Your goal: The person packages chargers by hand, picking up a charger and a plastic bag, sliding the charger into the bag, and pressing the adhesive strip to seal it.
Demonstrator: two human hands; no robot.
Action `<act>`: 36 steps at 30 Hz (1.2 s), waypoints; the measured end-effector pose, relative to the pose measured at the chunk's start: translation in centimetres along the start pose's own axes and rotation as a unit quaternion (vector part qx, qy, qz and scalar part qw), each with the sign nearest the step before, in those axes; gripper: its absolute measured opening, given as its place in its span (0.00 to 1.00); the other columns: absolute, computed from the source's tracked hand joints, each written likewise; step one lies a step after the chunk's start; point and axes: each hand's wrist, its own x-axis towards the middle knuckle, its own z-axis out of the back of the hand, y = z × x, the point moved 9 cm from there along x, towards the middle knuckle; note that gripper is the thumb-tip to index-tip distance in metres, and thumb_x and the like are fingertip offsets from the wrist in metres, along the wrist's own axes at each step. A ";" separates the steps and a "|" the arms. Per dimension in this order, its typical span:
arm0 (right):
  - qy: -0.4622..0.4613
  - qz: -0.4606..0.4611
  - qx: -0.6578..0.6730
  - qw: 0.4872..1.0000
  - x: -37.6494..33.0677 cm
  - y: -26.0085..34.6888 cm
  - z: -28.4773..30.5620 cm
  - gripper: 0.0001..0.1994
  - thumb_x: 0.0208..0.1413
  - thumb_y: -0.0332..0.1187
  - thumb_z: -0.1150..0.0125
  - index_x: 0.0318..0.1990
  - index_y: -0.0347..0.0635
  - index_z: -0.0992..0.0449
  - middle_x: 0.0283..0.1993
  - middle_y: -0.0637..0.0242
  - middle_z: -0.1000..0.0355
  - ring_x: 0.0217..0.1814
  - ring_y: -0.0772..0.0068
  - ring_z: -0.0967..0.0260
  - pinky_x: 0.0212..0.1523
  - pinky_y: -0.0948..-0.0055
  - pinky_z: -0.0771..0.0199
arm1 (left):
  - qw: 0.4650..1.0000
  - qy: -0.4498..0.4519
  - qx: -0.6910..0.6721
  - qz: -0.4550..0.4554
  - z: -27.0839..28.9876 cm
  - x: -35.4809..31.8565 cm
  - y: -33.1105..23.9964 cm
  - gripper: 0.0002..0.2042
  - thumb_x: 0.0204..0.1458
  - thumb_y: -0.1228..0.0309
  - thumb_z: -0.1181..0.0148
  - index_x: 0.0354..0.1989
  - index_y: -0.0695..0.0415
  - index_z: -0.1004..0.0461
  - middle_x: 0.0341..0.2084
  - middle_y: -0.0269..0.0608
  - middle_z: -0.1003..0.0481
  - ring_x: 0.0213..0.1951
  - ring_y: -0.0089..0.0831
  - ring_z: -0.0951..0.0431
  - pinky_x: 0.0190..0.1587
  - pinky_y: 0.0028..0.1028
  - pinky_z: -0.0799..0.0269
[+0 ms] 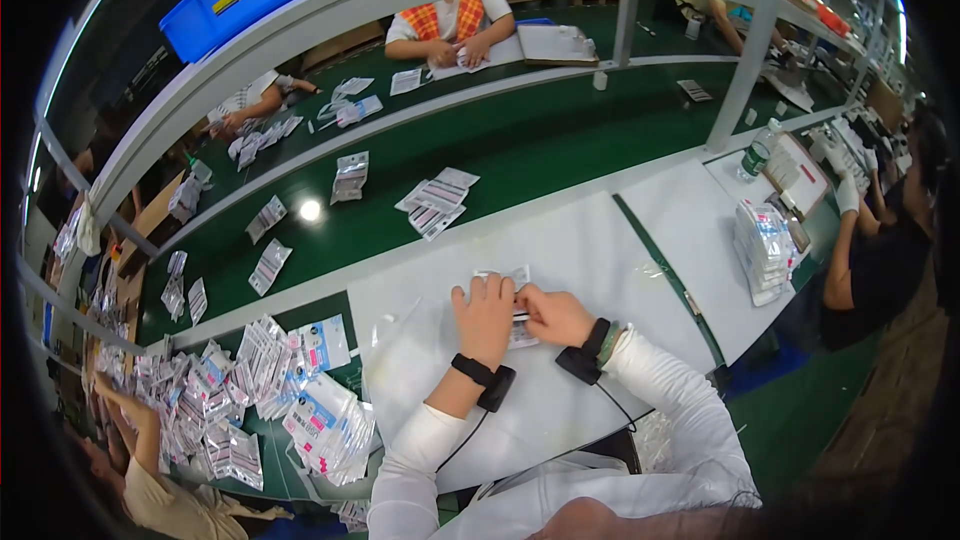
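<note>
A small white printed pouch [520, 333] lies on the white work surface [420, 400] in front of me, mostly covered by my hands. My left hand [484, 318] is over its left part, fingers bent and close together, pressing on it. At its right edge my right hand [556, 316] is closed, thumb and fingers pinching the pouch. What lies under my fingers is hidden. Both wrists wear dark bands with small black boxes and cables.
A heap of silvery pouches [230, 390] fills the left. Several pouches [438, 202] lie on the green belt [540, 155] ahead. A pouch stack [765, 250] and a plastic bottle [758, 152] stand to the right. A metal post [750, 40] rises there; co-workers sit around.
</note>
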 end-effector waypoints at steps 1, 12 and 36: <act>0.003 0.015 0.000 1.000 0.0 0.4 -0.1 0.16 0.47 0.29 0.43 0.45 0.47 0.35 0.28 0.61 0.27 0.30 0.51 0.27 0.31 0.57 0.28 | 1.000 -0.004 0.001 0.002 -0.3 0.1 0.1 0.08 0.49 0.69 0.44 0.39 0.49 0.29 0.38 0.32 0.29 0.46 0.31 0.29 0.53 0.45 0.43; 0.016 0.011 -0.012 1.000 -0.2 0.4 -1.3 0.15 0.49 0.30 0.45 0.46 0.48 0.36 0.30 0.55 0.27 0.32 0.45 0.29 0.33 0.48 0.31 | 0.996 0.051 -0.068 0.022 -2.4 0.0 1.2 0.10 0.46 0.73 0.42 0.38 0.52 0.31 0.39 0.38 0.30 0.39 0.39 0.27 0.46 0.39 0.35; 0.075 0.118 -0.228 0.964 -3.1 1.6 1.4 0.18 0.63 0.45 0.48 0.60 0.62 0.27 0.66 0.83 0.33 0.74 0.69 0.47 0.70 0.52 0.54 | 0.972 0.089 -0.157 -0.151 -0.3 -7.5 4.4 0.21 0.53 0.71 0.44 0.58 0.46 0.28 0.59 0.25 0.30 0.62 0.34 0.33 0.61 0.38 0.36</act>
